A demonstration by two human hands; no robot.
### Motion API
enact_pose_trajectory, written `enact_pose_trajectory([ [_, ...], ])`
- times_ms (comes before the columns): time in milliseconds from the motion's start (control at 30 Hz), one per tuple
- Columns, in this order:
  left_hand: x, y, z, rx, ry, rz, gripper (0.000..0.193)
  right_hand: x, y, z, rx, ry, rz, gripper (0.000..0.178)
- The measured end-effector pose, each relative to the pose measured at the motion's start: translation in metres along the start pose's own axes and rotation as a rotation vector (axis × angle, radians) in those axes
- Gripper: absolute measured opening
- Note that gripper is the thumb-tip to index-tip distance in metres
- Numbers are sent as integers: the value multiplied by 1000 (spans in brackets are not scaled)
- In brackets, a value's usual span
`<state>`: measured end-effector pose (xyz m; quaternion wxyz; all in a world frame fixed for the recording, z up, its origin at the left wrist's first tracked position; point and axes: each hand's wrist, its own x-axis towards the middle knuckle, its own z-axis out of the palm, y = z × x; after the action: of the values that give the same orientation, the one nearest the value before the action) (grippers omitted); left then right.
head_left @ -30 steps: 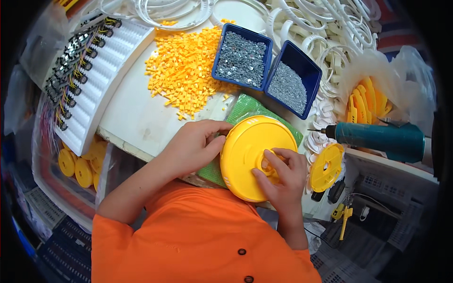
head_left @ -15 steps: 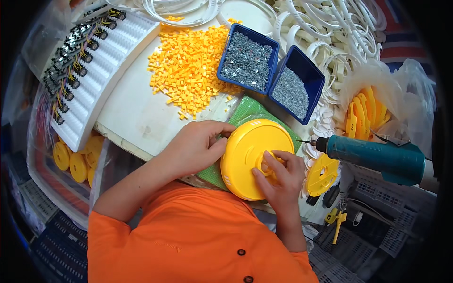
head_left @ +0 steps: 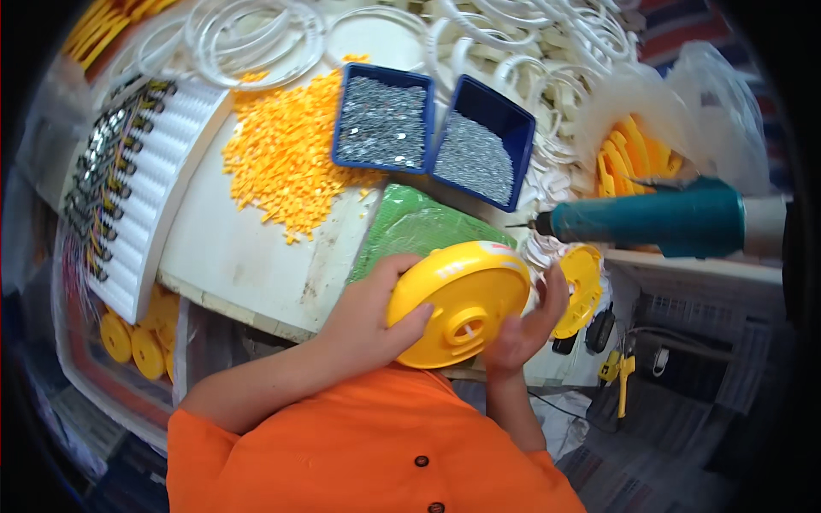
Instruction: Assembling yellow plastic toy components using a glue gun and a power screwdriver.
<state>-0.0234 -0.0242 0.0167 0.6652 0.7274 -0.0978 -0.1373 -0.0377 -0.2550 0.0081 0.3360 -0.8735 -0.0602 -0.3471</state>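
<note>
A round yellow plastic housing (head_left: 453, 286), with a round opening in its lower face, is tilted up over the table's near edge. My left hand (head_left: 368, 312) is closed on its left rim, thumb across the face and fingers behind. My right hand (head_left: 526, 325) is at the housing's right rim with fingers stretched and apart, slightly blurred; whether it touches the rim I cannot tell. Beyond the housing lies a green mat (head_left: 419, 224) under clear plastic. To the right, a teal electric screwdriver (head_left: 641, 221) points its bit left, above another yellow round part (head_left: 581, 289).
Small yellow pieces (head_left: 286, 162) are heaped beside two blue bins (head_left: 338, 150) of small metal parts. A white ridged tray (head_left: 175, 171) with wired components stands left. White rings (head_left: 256, 38) lie at the back. A bag (head_left: 727, 111) with yellow parts is at right.
The housing has been tipped up and its face turned, so the opening now shows lower. My right hand has left the centre of the face for the right rim. The whole view has shifted.
</note>
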Motion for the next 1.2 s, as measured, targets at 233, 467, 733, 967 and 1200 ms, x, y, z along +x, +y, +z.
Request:
enact_pose_trajectory([
  [233,39,36,-55,168,-269,244,88,49,3,-45,761,-503,343,64],
  [467,59,21,-57,998,-464,958,48,22,20,-62,-7,-752,-400,50],
  [733,25,-15,-63,1007,-471,842,43,-14,21,-33,296,-567,-55,30],
  [967,36,-12,-68,915,-506,814,38,45,43,-11,161,-448,94,13],
  [1200,48,-2,-63,720,-489,790,40,136,84,73,-203,-459,-304,17],
])
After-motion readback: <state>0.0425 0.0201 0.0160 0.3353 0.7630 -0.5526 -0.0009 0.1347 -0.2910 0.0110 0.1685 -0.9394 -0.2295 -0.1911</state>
